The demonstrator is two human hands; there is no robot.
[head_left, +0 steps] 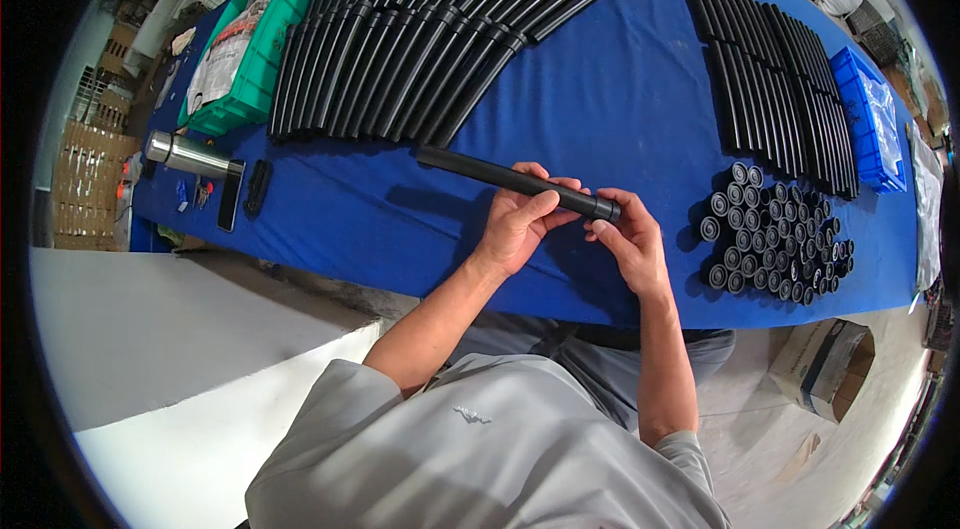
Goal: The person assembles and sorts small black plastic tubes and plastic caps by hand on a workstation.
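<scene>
A long black tube (470, 167) lies slantwise between my two hands above the blue cloth, its far end pointing to the left. My left hand (520, 222) is wrapped round the tube near its middle, thumb on top. At the tube's right end sits a black cap (606, 210), and my right hand (632, 239) pinches it between thumb and fingers. Right of my right hand stands a cluster of round black caps (770, 237), several of them showing ringed faces. Whether the cap on the tube is fully seated cannot be made out.
Rows of black tubes with wider ends (400, 69) cover the back left; plainer black tubes (770, 79) lie back right. A green crate (245, 89), a steel flask (190, 155) and a phone (231, 197) are at left. A blue bin (868, 124) stands far right, a cardboard box (822, 369) below.
</scene>
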